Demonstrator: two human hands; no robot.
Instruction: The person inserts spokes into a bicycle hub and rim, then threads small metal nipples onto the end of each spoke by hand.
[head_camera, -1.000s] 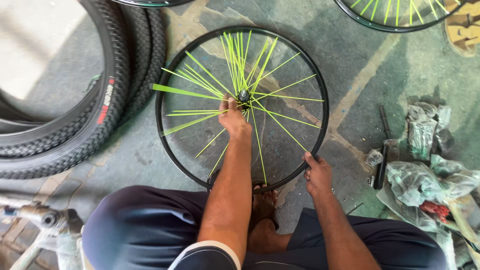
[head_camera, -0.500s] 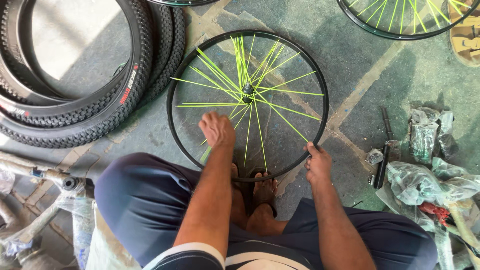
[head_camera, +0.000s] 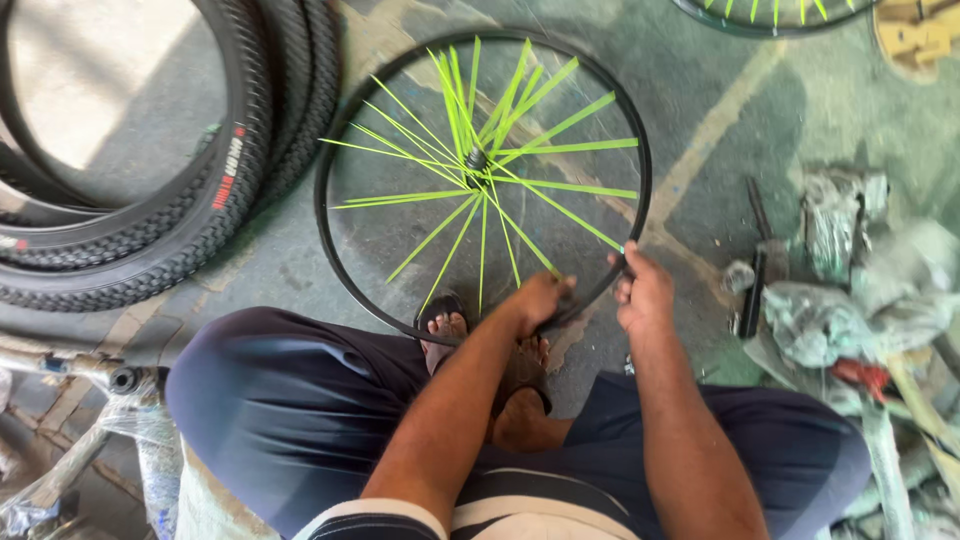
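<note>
On the floor (head_camera: 700, 110), black wheel rim (head_camera: 640, 170), green spokes (head_camera: 560, 205): left hand (head_camera: 540, 298) and right hand (head_camera: 643, 290) fingers both closed on rim's near edge; 2 tyres (head_camera: 240, 170) lie left.

left hand (head_camera: 540, 298) moved from spokes down to wheel rim (head_camera: 345, 265), close beside right hand (head_camera: 645, 290)

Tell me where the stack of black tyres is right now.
In the head view the stack of black tyres lies on the floor at upper left, just left of the black rim with the yellow-green spokes, away from both hands.
</note>
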